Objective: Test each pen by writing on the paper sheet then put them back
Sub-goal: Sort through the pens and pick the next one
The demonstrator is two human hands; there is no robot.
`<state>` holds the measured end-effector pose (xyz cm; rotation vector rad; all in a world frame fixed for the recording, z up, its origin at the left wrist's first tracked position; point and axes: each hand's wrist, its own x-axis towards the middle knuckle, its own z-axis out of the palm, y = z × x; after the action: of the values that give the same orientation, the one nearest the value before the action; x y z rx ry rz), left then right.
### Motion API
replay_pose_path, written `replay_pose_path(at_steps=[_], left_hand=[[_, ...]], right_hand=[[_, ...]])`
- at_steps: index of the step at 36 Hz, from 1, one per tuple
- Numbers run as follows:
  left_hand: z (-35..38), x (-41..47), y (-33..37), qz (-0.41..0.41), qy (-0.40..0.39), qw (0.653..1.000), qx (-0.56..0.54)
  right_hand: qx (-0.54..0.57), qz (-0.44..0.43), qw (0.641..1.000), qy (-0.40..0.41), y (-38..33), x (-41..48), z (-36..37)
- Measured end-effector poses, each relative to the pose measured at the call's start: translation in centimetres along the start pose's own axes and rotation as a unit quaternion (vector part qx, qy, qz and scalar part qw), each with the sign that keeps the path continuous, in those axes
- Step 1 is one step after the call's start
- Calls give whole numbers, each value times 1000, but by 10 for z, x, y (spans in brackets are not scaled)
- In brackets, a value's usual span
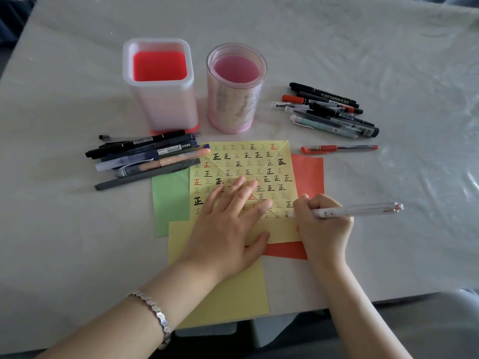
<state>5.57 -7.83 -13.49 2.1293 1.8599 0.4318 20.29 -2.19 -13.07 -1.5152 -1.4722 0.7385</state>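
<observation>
Down at five o'clock on the yellow sheet [259, 161], the right hand [321, 224] pinches a white pen [363, 210] tip-down, the left hand [228, 229] presses flat, fingers spread, and the rows look nearly full, yet the square cup [160, 99] and round cup [233, 104] at twelve stand empty while the nine o'clock heap [145, 156] and two o'clock heap [331, 110] of pens wait, so the putting back seems all to come.

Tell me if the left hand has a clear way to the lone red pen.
Probably yes: the left hand rests flat on the yellow sheet, and nothing stands between it and the red pen.
</observation>
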Motion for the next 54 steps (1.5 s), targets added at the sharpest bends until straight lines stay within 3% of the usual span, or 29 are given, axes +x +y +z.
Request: replay_pose_path(at_steps=[11, 16, 23, 27, 30, 34, 36, 39, 41, 47, 54], left_hand=[[1, 0, 0, 4, 13, 1000, -8], [1, 0, -1, 1, 3, 1000, -3], [0, 0, -1, 3, 1, 1000, -9], [-2, -1, -1, 3, 3, 1000, -17], [0, 0, -1, 2, 8, 1000, -23], [2, 0, -1, 2, 18, 1000, -24], [2, 0, -2, 0, 16, 1000, -23], [2, 0, -2, 1, 14, 1000, -20], [2, 0, -2, 2, 15, 1000, -20], [2, 0, -2, 7, 17, 1000, -15], [4, -1, -4, 14, 23, 1000, -15]], right_hand=[[-37, -6, 998, 45, 2, 2, -1], [49, 60, 995, 57, -3, 4, -5], [110, 97, 988, -55, -21, 18, -28], [91, 130, 971, -182, -32, 30, -48], [61, 105, 977, -177, -45, 36, -56], [111, 79, 983, -125, -60, 36, -57], [177, 103, 969, -136, -64, 36, -56], [331, 203, 890, -240, -69, 37, -60], [346, 216, 867, -288, -72, 38, -60], [282, 268, 883, -263, -75, 39, -48], [289, 323, 863, -259, -73, 39, -41]])
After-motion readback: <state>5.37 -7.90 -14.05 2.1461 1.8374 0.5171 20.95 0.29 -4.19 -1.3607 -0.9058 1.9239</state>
